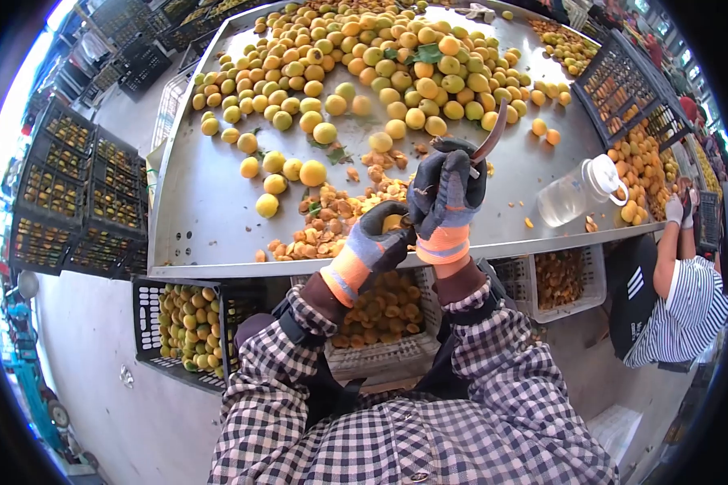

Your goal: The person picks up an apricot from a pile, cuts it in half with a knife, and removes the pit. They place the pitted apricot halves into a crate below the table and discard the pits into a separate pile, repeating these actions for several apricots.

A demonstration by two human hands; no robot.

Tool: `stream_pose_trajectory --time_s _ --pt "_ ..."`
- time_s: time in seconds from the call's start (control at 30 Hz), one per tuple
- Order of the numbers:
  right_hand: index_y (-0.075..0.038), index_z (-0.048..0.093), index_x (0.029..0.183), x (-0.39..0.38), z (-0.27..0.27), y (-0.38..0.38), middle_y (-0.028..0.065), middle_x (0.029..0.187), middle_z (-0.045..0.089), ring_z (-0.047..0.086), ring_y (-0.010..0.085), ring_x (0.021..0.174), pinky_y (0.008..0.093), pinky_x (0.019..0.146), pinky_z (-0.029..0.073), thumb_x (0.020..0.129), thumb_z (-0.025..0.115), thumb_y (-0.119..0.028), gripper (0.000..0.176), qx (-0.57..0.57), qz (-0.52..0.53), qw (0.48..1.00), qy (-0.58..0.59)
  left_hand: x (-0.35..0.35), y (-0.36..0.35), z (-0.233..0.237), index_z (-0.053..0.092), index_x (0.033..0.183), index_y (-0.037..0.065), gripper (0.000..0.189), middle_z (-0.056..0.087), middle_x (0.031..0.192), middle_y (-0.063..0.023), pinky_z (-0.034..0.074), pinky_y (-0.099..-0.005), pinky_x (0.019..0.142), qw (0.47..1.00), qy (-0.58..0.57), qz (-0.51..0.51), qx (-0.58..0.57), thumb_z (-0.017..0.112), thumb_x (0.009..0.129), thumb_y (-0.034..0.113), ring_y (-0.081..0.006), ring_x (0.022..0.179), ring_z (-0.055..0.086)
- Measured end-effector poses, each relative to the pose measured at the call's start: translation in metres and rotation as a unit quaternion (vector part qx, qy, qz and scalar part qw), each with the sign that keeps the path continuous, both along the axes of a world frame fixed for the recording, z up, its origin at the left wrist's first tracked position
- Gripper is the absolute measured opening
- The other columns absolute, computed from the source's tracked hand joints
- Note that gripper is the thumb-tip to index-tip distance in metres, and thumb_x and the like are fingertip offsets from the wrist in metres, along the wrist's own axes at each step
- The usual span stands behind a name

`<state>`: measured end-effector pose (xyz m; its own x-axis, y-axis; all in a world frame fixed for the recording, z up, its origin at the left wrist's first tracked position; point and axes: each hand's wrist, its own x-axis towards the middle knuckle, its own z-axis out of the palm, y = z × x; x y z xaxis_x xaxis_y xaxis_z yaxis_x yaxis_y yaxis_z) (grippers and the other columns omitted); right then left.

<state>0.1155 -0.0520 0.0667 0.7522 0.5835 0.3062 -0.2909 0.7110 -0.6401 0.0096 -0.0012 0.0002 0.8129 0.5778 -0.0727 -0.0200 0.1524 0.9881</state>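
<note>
My left hand (374,236), in a dark glove with an orange cuff, is closed around an apricot (392,223), mostly hidden by the fingers. Close beside it, my right hand (447,191) grips a curved knife (492,133), its blade pointing up and away to the right. The gloves nearly touch. Below and left of them, cut apricot pieces (319,222) lie heaped on the metal table (210,178). Whole yellow-orange apricots (364,61) form a large pile farther back.
A clear plastic jug (570,196) stands at right, near a tilted black crate (627,85). Under the table edge are a crate of apricots (190,323), a basket of cut fruit (384,356) and a white basket (570,303). Another person (683,299) works at far right.
</note>
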Motion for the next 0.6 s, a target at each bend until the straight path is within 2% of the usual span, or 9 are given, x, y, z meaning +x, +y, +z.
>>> stream_pose_trajectory --time_s 0.07,0.13,0.23,0.33,0.37,0.43,0.47,0.53,0.6 --pt "-0.006 0.054 0.106 -0.001 -0.001 0.004 0.0007 0.063 0.053 0.041 0.0076 0.041 0.0216 0.035 0.031 0.098 0.057 -0.028 0.024 -0.045 -0.011 0.999 0.022 0.005 0.005 -0.014 0.059 0.11 0.003 0.028 0.063 0.09 -0.0003 0.049 -0.0224 0.066 0.997 -0.033 0.004 0.062 0.063 0.082 0.001 -0.0065 0.077 0.057" --pt "-0.009 0.054 0.103 -0.001 0.0 0.009 -0.0009 0.061 0.05 0.039 0.0076 0.04 0.0218 0.034 0.029 0.097 0.057 -0.029 0.021 -0.053 -0.017 0.998 0.035 0.002 0.006 -0.005 0.058 0.112 0.002 0.03 0.064 0.093 -0.0021 0.049 -0.0237 0.071 1.0 -0.021 -0.001 0.012 0.063 0.083 0.001 -0.0079 0.081 0.058" --pt "-0.008 0.054 0.109 0.006 -0.001 0.012 -0.0022 0.056 0.042 0.031 0.0083 0.037 0.0246 0.033 0.024 0.1 0.05 -0.034 0.028 -0.108 -0.03 0.989 0.093 -0.002 0.009 -0.003 0.058 0.111 -0.001 0.034 0.065 0.097 -0.0149 0.049 -0.033 0.082 0.989 -0.018 0.01 0.148 0.069 0.08 0.006 -0.0242 0.091 0.063" --pt "-0.009 0.055 0.108 0.013 -0.014 0.016 -0.003 0.056 0.043 0.032 0.0082 0.038 0.0246 0.033 0.024 0.1 0.05 -0.032 0.026 -0.115 -0.023 0.985 0.123 -0.002 0.01 -0.002 0.057 0.114 -0.001 0.037 0.064 0.101 -0.0172 0.049 -0.0343 0.083 0.972 -0.006 0.006 0.235 0.07 0.08 0.005 -0.0284 0.095 0.063" --pt "-0.009 0.055 0.108 0.015 -0.017 0.018 -0.003 0.056 0.043 0.032 0.0082 0.038 0.0246 0.033 0.024 0.1 0.05 -0.032 0.026 -0.115 -0.023 0.986 0.122 -0.001 0.011 -0.002 0.057 0.114 -0.001 0.037 0.064 0.101 -0.0172 0.049 -0.0343 0.083 0.972 -0.007 0.007 0.236 0.07 0.08 0.005 -0.0284 0.095 0.063" --pt "-0.012 0.056 0.104 0.017 -0.019 0.02 -0.0032 0.057 0.044 0.032 0.0082 0.039 0.0241 0.034 0.022 0.1 0.051 -0.033 0.022 -0.141 -0.044 0.973 0.176 0.0 0.01 -0.002 0.054 0.119 -0.002 0.037 0.062 0.11 -0.0098 0.047 -0.0286 0.089 0.984 0.01 -0.027 0.178 0.067 0.084 -0.001 -0.0139 0.101 0.057" --pt "-0.012 0.056 0.104 0.018 -0.02 0.022 -0.0032 0.057 0.044 0.032 0.0082 0.039 0.0241 0.034 0.022 0.1 0.051 -0.033 0.022 -0.141 -0.04 0.973 0.177 -0.001 0.011 -0.001 0.054 0.119 -0.002 0.037 0.062 0.11 -0.0098 0.047 -0.0286 0.089 0.984 0.012 -0.024 0.179 0.067 0.084 -0.001 -0.0139 0.101 0.057" --pt "-0.016 0.053 0.089 0.022 -0.02 0.027 -0.0039 0.055 0.045 0.032 0.0084 0.036 0.0255 0.033 0.022 0.097 0.055 -0.033 0.019 -0.186 -0.058 0.944 0.267 0.0 0.013 0.004 0.054 0.119 -0.002 0.038 0.061 0.11 -0.0114 0.047 -0.029 0.089 0.967 0.036 -0.04 0.25 0.068 0.084 -0.001 -0.015 0.1 0.057" --pt "-0.017 0.052 0.086 0.023 -0.021 0.029 -0.0043 0.057 0.046 0.032 0.0085 0.037 0.0248 0.035 0.022 0.097 0.053 -0.033 0.02 -0.216 -0.068 0.932 0.283 -0.001 0.013 0.003 0.053 0.12 -0.001 0.037 0.061 0.108 -0.0118 0.047 -0.0285 0.089 0.959 0.035 -0.036 0.28 0.066 0.085 -0.001 -0.0159 0.099 0.057"
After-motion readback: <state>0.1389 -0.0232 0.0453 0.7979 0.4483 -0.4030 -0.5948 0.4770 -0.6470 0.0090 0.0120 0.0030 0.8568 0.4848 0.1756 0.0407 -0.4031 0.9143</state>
